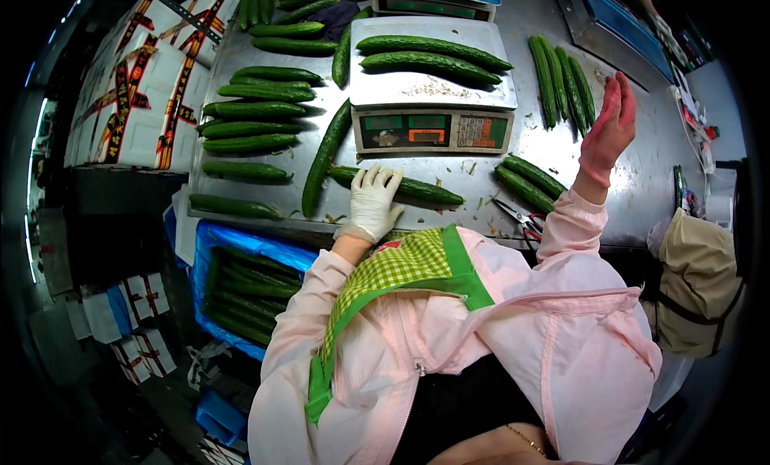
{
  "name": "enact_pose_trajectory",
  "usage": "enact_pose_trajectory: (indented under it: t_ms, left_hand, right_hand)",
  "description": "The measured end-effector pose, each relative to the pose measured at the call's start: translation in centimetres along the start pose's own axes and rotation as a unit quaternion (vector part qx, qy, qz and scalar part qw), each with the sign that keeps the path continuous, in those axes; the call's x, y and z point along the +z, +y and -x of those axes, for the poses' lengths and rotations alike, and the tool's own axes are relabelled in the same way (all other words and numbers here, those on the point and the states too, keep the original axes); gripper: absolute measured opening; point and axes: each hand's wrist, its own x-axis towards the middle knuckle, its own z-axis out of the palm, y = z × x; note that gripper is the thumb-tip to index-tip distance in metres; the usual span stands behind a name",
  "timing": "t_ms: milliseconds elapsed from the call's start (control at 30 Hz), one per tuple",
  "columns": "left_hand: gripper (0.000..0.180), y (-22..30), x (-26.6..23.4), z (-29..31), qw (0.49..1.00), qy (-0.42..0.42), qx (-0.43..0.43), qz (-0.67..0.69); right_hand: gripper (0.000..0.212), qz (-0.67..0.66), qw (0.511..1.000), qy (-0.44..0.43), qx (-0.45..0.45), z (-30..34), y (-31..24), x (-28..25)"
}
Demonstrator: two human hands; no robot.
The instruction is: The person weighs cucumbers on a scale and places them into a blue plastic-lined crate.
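Hands apart, I rest my white-gloved left hand over the left part of a cucumber just in front of the scale, and cannot tell whether it grips. Right of the scale, my pink-gloved right hand is raised with fingers outstretched, near four cucumbers; two more cucumbers lie on the scale, scissors off its near right corner.

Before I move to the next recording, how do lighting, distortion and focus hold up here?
Head view: black fisheye rim, with the white boxes at left looking skewed; head view: bright strips along the left edge, the lower left murky; head view: soft sheen on the steel table; head view: left hand and cucumbers on the scale fairly sharp.
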Motion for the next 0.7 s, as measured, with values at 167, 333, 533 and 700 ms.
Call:
enact_pose_trajectory:
  t_ms: [167, 333, 533, 700]
  left_hand:
    - [0.074, -0.7, 0.4, -0.1, 1.0, 0.011, -0.014, -0.023]
    - [0.064, -0.8, 0.8, -0.7, 0.999, -0.022, -0.031, -0.009]
    - [0.066, -1.1, 2.1, -0.8, 0.999, 0.038, -0.002, 0.037]
    - [0.065, -1.8, 2.1, -0.1, 0.998, 0.035, -0.009, 0.044]
  right_hand:
    - [0.041, -0.008, 0.999, -0.038, 0.037, 0.7, 0.5, 1.1]
    - [0.043, 0.146, 0.984, -0.092, 0.035, 0.9, -0.1, 3.0]
    - [0.108, 0.376, 0.804, -0.419, -0.193, 1.1, 7.4, 8.8]
    - [0.102, 0.503, 0.62, -0.592, -0.108, 2.0, 8.8, 15.6]
